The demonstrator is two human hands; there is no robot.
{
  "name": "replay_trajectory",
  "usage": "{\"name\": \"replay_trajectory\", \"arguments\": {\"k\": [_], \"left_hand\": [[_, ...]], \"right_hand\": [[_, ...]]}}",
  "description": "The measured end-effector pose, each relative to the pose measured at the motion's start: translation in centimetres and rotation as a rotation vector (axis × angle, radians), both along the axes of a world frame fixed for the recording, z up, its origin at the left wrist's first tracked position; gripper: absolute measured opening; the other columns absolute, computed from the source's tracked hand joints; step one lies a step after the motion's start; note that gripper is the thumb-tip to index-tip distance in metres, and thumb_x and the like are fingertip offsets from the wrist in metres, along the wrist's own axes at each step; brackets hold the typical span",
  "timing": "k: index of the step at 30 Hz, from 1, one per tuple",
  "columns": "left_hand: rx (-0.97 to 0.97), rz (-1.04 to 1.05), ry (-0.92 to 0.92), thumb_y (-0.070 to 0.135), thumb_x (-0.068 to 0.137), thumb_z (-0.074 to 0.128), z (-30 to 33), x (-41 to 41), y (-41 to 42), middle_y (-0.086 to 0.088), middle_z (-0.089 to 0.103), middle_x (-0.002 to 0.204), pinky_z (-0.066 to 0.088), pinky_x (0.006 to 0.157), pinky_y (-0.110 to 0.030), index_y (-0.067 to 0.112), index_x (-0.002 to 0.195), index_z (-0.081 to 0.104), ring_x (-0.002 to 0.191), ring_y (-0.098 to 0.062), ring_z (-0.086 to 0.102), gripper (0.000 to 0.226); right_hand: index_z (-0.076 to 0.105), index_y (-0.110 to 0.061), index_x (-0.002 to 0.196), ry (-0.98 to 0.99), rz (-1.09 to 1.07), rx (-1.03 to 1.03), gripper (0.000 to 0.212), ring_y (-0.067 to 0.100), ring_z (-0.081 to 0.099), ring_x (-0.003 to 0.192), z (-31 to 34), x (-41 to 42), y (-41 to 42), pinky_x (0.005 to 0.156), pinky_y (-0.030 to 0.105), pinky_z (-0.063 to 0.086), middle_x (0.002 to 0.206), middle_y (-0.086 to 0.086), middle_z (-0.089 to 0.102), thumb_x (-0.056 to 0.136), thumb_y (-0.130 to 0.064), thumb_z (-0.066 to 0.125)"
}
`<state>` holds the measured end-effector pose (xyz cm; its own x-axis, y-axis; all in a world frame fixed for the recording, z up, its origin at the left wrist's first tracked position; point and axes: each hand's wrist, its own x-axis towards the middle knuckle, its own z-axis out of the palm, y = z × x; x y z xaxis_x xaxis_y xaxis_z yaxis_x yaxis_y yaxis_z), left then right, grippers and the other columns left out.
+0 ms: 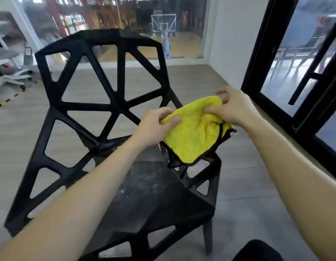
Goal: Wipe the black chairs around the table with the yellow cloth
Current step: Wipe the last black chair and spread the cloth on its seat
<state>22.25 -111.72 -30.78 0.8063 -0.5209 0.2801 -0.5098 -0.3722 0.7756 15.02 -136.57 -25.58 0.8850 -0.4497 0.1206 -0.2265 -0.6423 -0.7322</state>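
Observation:
A black chair (114, 102) with an open triangular lattice back stands right in front of me, its seat dusty with pale specks. Above the seat's right side hangs the yellow cloth (193, 136), edged in black. My left hand (154, 127) pinches the cloth's left edge, thumb on top. My right hand (233, 108) grips its upper right part, with some fingers spread. The cloth sags between both hands, its lower corner close over the chair's right edge.
A black-framed window (302, 102) runs along the right, close to my right arm. White office chairs (7, 72) stand at the far left. Grey wood floor (238, 185) surrounds the chair. A glass wall lies beyond it. A dark object (257, 251) sits at the bottom edge.

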Motion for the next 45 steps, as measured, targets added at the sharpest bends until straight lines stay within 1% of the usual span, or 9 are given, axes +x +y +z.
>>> {"name": "replay_trajectory", "arguments": {"k": [3, 13, 16, 19, 23, 28, 35, 40, 45], "left_hand": [[0.235, 0.056, -0.025, 0.037, 0.101, 0.075, -2.1, 3.4, -4.1, 0.007, 0.072, 0.114, 0.046, 0.081, -0.022, 0.020, 0.132, 0.069, 0.102, -0.012, 0.067, 0.036], [0.371, 0.550, -0.329, 0.036, 0.108, 0.056, -2.7, 12.4, -1.4, -0.011, 0.047, 0.151, 0.041, 0.117, -0.049, 0.014, 0.152, 0.049, 0.141, -0.034, 0.045, 0.049], [0.485, 0.524, -0.148, 0.041, 0.116, 0.035, -1.1, 16.5, -1.2, -0.019, 0.035, 0.168, 0.029, 0.127, -0.050, 0.009, 0.167, 0.026, 0.154, -0.040, 0.034, 0.061], [0.557, 0.360, 0.000, 0.044, 0.117, 0.022, -1.1, 17.3, -1.5, -0.017, 0.069, 0.135, 0.047, 0.107, -0.049, 0.015, 0.136, 0.061, 0.124, -0.039, 0.062, 0.052], [0.460, 0.315, -0.133, 0.049, 0.114, 0.026, -3.1, 16.3, -2.8, -0.005, 0.073, 0.089, 0.057, 0.084, -0.049, 0.024, 0.093, 0.065, 0.086, -0.031, 0.069, 0.051], [0.508, 0.268, -0.258, 0.048, 0.114, 0.028, -3.9, 17.2, -2.6, 0.008, 0.068, 0.084, 0.047, 0.069, -0.041, 0.029, 0.085, 0.061, 0.086, -0.026, 0.063, 0.048], [0.474, 0.332, -0.364, 0.058, 0.113, 0.023, -5.6, 17.9, -2.4, 0.004, 0.068, 0.081, 0.052, 0.068, -0.042, 0.031, 0.094, 0.061, 0.076, -0.026, 0.064, 0.050], [0.499, 0.348, -0.405, 0.058, 0.114, 0.019, -5.7, 18.6, -2.5, 0.003, 0.068, 0.082, 0.044, 0.063, -0.040, 0.030, 0.096, 0.059, 0.078, -0.028, 0.065, 0.052], [0.448, 0.395, -0.364, 0.057, 0.114, 0.021, -5.4, 19.9, -1.9, -0.001, 0.066, 0.082, 0.046, 0.070, -0.044, 0.024, 0.092, 0.060, 0.080, -0.032, 0.062, 0.055]], "right_hand": [[0.053, -0.012, 0.140, 0.043, 0.040, -0.343, 0.062, 0.041, 0.063, 0.121, -4.0, 2.8, 0.7, 0.095, 0.047, 0.053, 0.130, 0.019, 0.065, 0.095, -0.053, 0.070], [0.055, -0.014, 0.122, 0.103, 0.141, -0.178, 0.051, 0.042, 0.063, 0.106, -13.0, 7.3, 3.1, 0.072, 0.041, 0.042, 0.108, 0.016, 0.067, 0.100, -0.059, 0.058], [0.052, -0.014, 0.114, 0.030, 0.070, -0.191, 0.043, 0.035, 0.053, 0.085, -13.4, 4.0, 3.6, 0.067, 0.042, 0.036, 0.084, 0.006, 0.055, 0.103, -0.056, 0.057], [0.040, -0.016, 0.100, 0.094, 0.021, -0.217, 0.039, 0.035, 0.044, 0.076, -13.1, -1.4, 3.8, 0.065, 0.043, 0.034, 0.073, 0.000, 0.043, 0.108, -0.054, 0.049], [0.044, -0.010, 0.107, 0.148, -0.015, -0.354, 0.037, 0.045, 0.063, 0.098, -10.6, -0.1, 3.7, 0.070, 0.042, 0.034, 0.099, 0.018, 0.066, 0.111, -0.047, 0.042], [0.058, -0.009, 0.129, 0.132, 0.024, -0.158, 0.046, 0.037, 0.063, 0.102, -6.0, 13.6, 3.7, 0.077, 0.038, 0.046, 0.121, 0.015, 0.068, 0.108, -0.046, 0.041], [0.042, -0.018, 0.112, 0.262, -0.052, -0.286, 0.038, 0.045, 0.061, 0.099, -11.7, -5.3, 4.1, 0.072, 0.043, 0.040, 0.099, 0.019, 0.063, 0.108, -0.055, 0.044], [0.056, -0.006, 0.135, 0.252, 0.105, -0.311, 0.046, 0.042, 0.061, 0.120, -7.2, 7.8, 2.8, 0.083, 0.039, 0.044, 0.131, 0.021, 0.066, 0.109, -0.044, 0.052], [0.060, -0.017, 0.105, 0.173, 0.153, -0.222, 0.031, 0.034, 0.064, 0.107, -7.7, 10.9, 2.6, 0.079, 0.040, 0.045, 0.104, 0.006, 0.069, 0.105, -0.048, 0.056]]}}
